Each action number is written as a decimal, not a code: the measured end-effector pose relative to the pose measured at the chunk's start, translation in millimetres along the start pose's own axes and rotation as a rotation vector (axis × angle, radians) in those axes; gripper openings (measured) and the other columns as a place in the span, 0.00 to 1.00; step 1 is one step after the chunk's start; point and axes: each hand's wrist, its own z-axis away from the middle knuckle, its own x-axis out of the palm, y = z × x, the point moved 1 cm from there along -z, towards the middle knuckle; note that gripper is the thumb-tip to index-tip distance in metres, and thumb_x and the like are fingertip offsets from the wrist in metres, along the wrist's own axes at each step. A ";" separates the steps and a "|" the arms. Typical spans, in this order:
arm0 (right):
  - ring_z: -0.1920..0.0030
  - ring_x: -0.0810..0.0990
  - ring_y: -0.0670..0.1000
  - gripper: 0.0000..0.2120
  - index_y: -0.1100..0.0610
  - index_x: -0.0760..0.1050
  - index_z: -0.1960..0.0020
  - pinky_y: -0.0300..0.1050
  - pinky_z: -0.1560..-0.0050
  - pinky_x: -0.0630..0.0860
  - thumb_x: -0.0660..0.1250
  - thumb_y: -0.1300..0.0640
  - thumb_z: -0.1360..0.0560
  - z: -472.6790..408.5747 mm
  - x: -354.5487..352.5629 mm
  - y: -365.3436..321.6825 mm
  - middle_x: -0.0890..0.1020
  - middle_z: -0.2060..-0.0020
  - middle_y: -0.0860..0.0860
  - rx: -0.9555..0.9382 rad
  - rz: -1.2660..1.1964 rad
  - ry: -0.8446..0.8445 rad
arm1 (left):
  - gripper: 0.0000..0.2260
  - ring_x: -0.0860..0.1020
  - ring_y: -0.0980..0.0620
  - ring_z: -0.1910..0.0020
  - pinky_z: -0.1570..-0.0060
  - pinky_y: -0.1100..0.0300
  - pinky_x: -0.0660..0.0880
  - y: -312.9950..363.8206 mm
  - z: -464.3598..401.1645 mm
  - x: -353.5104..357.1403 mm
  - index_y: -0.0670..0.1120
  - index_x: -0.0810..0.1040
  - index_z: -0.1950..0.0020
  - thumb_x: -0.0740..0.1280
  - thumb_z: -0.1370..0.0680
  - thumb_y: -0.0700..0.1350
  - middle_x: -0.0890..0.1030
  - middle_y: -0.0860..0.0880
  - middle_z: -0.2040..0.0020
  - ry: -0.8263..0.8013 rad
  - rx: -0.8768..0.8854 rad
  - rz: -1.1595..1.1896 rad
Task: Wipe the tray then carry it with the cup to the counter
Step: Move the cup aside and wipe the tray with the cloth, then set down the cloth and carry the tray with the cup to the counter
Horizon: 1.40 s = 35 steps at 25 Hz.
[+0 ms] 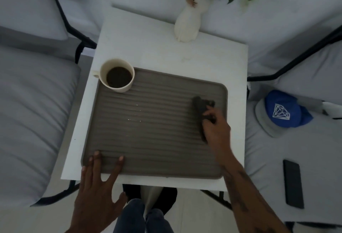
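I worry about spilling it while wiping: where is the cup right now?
In the head view, the cup stands on the far-left corner of the tray, far from the right hand holding the cloth.

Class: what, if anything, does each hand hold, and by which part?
Right hand grips the dark cloth at its near end. Left hand holds nothing, fingers pressing the tray rim.

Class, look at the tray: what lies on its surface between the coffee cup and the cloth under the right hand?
In the head view, only ribbed tray with a few pale crumbs lies between the cup and the cloth.
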 end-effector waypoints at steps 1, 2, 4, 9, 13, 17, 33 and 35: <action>0.56 0.79 0.58 0.14 0.54 0.76 0.54 0.44 0.62 0.78 0.58 0.70 0.28 12.0 -16.1 0.8 0.81 0.53 0.59 0.174 -0.235 -0.084 | 0.39 0.62 0.31 0.27 0.34 0.30 0.62 3.8 0.0 -6.7 0.52 0.69 0.26 0.63 0.36 0.65 0.59 0.33 0.24 -0.011 -0.026 0.036; 0.57 0.78 0.59 0.14 0.57 0.76 0.53 0.44 0.65 0.77 0.56 0.70 0.28 27.6 -29.0 -2.6 0.81 0.55 0.60 0.295 -0.504 -0.187 | 0.37 0.67 0.34 0.29 0.34 0.30 0.62 11.3 -2.1 -17.8 0.52 0.74 0.29 0.63 0.36 0.65 0.65 0.36 0.26 0.013 -0.072 0.126; 0.50 0.81 0.61 0.16 0.61 0.77 0.44 0.46 0.57 0.80 0.53 0.63 0.23 67.2 -38.2 -6.9 0.82 0.48 0.61 0.418 -0.950 -0.501 | 0.32 0.75 0.45 0.34 0.32 0.37 0.65 40.8 -14.4 -61.3 0.56 0.78 0.36 0.66 0.36 0.68 0.75 0.48 0.31 0.074 -0.188 0.546; 0.24 0.58 0.60 0.28 0.62 0.44 0.24 0.55 0.25 0.54 0.45 0.46 0.18 111.7 -41.1 -32.4 0.61 0.25 0.62 0.251 -1.018 -0.544 | 0.17 0.84 0.52 0.52 0.57 0.60 0.80 144.4 -55.5 -140.5 0.46 0.81 0.42 0.75 0.31 0.45 0.87 0.48 0.52 -0.378 -0.247 1.446; 0.48 0.82 0.57 0.21 0.49 0.76 0.41 0.48 0.54 0.80 0.74 0.55 0.32 90.7 -59.9 -1.3 0.83 0.45 0.58 0.326 -0.670 -0.521 | 0.10 0.85 0.51 0.58 0.65 0.64 0.79 166.1 -75.7 -128.5 0.42 0.80 0.49 0.74 0.29 0.38 0.85 0.43 0.56 -0.194 -0.277 1.349; 0.53 0.83 0.45 0.15 0.45 0.78 0.47 0.40 0.56 0.80 0.66 0.64 0.24 66.6 -115.2 21.7 0.85 0.53 0.46 0.109 -0.208 -0.340 | 0.12 0.85 0.47 0.59 0.62 0.60 0.81 192.6 -66.0 -78.9 0.40 0.78 0.50 0.75 0.30 0.41 0.85 0.43 0.56 -0.334 -0.316 1.306; 0.42 0.75 0.58 0.22 0.47 0.74 0.38 0.46 0.42 0.67 0.70 0.66 0.28 -145.8 -112.8 46.1 0.79 0.45 0.58 -0.478 0.797 -0.619 | 0.43 0.71 0.39 0.38 0.39 0.48 0.66 31.9 -160.2 -166.4 0.42 0.67 0.30 0.74 0.37 0.63 0.74 0.39 0.36 0.588 -0.086 0.054; 0.42 0.75 0.61 0.19 0.51 0.72 0.35 0.51 0.42 0.69 0.67 0.56 0.25 -131.4 -107.0 47.7 0.79 0.43 0.60 -0.543 0.823 -0.455 | 0.55 0.64 0.38 0.30 0.35 0.42 0.62 27.1 -195.5 -174.9 0.43 0.59 0.25 0.77 0.43 0.67 0.67 0.40 0.28 0.369 -0.124 -0.033</action>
